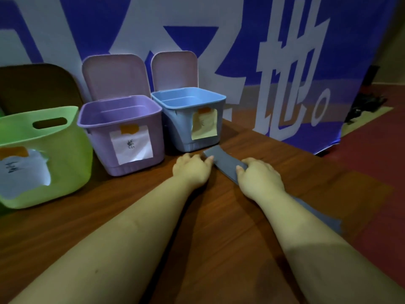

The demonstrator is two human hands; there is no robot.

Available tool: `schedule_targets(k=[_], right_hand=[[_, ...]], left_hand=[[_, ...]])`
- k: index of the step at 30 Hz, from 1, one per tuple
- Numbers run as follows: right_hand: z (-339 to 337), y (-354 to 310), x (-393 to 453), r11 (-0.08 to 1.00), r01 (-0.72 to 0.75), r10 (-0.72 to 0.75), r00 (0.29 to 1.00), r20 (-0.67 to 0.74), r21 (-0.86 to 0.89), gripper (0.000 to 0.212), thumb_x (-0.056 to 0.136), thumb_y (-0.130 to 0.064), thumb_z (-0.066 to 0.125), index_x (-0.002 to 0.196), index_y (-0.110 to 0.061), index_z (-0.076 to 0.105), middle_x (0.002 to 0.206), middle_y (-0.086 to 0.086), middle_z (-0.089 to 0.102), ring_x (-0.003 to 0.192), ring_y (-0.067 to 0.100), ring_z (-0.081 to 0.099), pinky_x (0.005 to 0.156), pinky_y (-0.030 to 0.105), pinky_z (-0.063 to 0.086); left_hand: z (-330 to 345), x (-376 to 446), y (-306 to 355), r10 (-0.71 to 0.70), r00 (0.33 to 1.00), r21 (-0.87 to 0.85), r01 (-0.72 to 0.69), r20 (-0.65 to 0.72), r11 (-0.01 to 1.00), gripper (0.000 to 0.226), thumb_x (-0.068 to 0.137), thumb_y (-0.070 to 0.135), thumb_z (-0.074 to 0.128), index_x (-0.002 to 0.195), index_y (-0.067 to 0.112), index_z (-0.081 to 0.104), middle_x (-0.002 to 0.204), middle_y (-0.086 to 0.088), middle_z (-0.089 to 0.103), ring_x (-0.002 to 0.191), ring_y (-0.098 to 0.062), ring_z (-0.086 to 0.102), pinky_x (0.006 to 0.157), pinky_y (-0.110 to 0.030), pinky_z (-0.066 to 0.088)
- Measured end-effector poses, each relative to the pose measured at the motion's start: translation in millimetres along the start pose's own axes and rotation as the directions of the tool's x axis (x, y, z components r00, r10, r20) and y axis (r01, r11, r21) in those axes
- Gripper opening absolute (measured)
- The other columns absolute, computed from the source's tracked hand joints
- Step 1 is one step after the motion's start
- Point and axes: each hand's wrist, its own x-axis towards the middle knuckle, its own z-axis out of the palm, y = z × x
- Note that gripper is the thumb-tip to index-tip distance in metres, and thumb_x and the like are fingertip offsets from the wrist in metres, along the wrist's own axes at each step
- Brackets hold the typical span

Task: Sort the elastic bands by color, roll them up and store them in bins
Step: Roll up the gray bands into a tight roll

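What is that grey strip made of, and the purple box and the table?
The grey band looks like thin matte rubber or stretchy fabric: it lies limp and flat. The purple bin seems smooth molded plastic with ribbed edges. The table shows brown wood grain, perhaps laminate.

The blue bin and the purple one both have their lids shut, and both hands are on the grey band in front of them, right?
Not quite: in the head view both lids stand open, on the blue bin and the purple bin. The rest holds: left hand and right hand are on the grey band.
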Motion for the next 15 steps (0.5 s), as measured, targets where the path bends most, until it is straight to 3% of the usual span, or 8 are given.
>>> schedule_targets(k=[3, 6, 8, 10, 13, 15], right_hand=[[-2, 0, -1, 0.998, 0.011, -0.009, 1.0, -0.02, 0.065, 0.039, 0.1, -0.034, 0.036, 0.135, -0.018, 0.045, 0.132, 0.008, 0.053, 0.122, 0.028, 0.047, 0.1, 0.038, 0.038], [-2, 3, 0, 0.983, 0.014, -0.001, 0.997, -0.073, 0.183, 0.035, 0.098, -0.031, 0.042, 0.131, -0.02, 0.048, 0.125, 0.008, 0.057, 0.113, 0.028, 0.053, 0.095, 0.04, 0.045], [0, 5, 1, 0.959, 0.014, 0.02, 0.993, -0.116, 0.282, 0.03, 0.096, -0.03, 0.048, 0.124, -0.02, 0.052, 0.122, 0.006, 0.058, 0.109, 0.027, 0.055, 0.091, 0.04, 0.048], [1, 6, 1, 0.938, 0.019, 0.037, 0.987, -0.157, 0.345, 0.028, 0.093, -0.029, 0.053, 0.12, -0.019, 0.053, 0.121, 0.005, 0.055, 0.105, 0.025, 0.056, 0.085, 0.036, 0.049], [2, 7, -2, 0.938, -0.013, 0.087, 0.976, -0.199, 0.346, 0.043, 0.091, -0.033, 0.058, 0.13, -0.018, 0.048, 0.133, 0.007, 0.045, 0.112, 0.024, 0.051, 0.088, 0.033, 0.045], [3, 6, -3, 0.984, -0.085, 0.113, 0.977, -0.182, 0.154, 0.053, 0.092, -0.044, 0.051, 0.135, -0.015, 0.044, 0.14, 0.009, 0.04, 0.126, 0.026, 0.04, 0.102, 0.037, 0.034]], left_hand=[[4, 11, 10, -0.093, 0.995, 0.03, 0.094, -0.037, 0.995, 0.062, 0.094, 0.059, 0.026, 0.137, 0.019, 0.045, 0.143, -0.013, 0.04, 0.13, -0.034, 0.034, 0.106, -0.041, 0.027], [10, 14, 9, -0.095, 0.987, -0.211, 0.067, -0.127, 0.975, 0.042, 0.092, 0.054, 0.042, 0.119, 0.025, 0.056, 0.123, -0.004, 0.059, 0.115, -0.027, 0.051, 0.098, -0.039, 0.038], [11, 11, 4, -0.086, 0.985, -0.531, -0.006, -0.149, 0.847, 0.021, 0.091, 0.043, 0.054, 0.101, 0.025, 0.056, 0.102, -0.001, 0.065, 0.088, -0.021, 0.06, 0.081, -0.035, 0.048], [8, 5, 0, -0.081, 0.988, -0.694, -0.034, -0.132, 0.719, 0.014, 0.09, 0.032, 0.06, 0.096, 0.02, 0.056, 0.09, -0.003, 0.063, 0.07, -0.016, 0.057, 0.066, -0.031, 0.047], [3, 0, -6, -0.07, 0.994, -0.816, -0.03, -0.087, 0.577, 0.018, 0.087, 0.026, 0.065, 0.098, 0.012, 0.061, 0.091, -0.012, 0.068, 0.077, -0.028, 0.064, 0.072, -0.038, 0.053], [1, -2, -8, -0.058, 0.996, -0.862, -0.026, -0.064, 0.507, 0.016, 0.087, 0.023, 0.065, 0.094, 0.01, 0.061, 0.085, -0.012, 0.067, 0.077, -0.031, 0.063, 0.07, -0.039, 0.053]])
